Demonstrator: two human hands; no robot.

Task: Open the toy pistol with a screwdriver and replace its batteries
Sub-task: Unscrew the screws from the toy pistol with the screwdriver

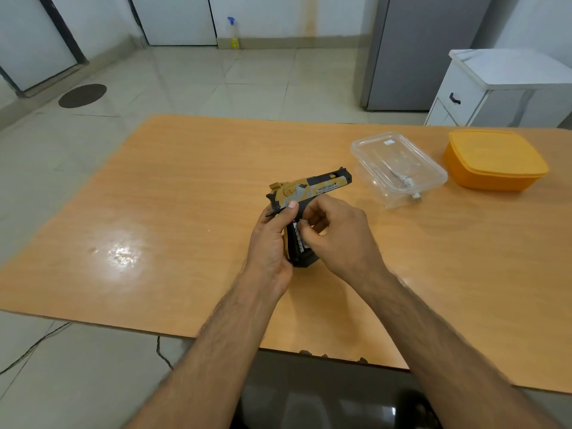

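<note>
While the pistol (309,188) is held up over the middle of the desk (173,193), its muzzle points away and to the right, toward the clear tub (399,168); the left hand (272,239) wraps the rear of the pistol, grip closed around the frame with the thumb laid across the side; the right hand (334,233) sits just right of the pistol's handle, its grip pinching at a battery (299,239) that shows in the open handle. White lettering on the slide reads "DESERT EAGLE"; the smaller line beneath it is too fine to read; the print on the battery is blurred. The tub lies right of the pistol, with a thin tool and a small white piece inside, too unclear to name; an orange box (495,159) with its lid on stands further right of the pistol, beyond the tub.
</note>
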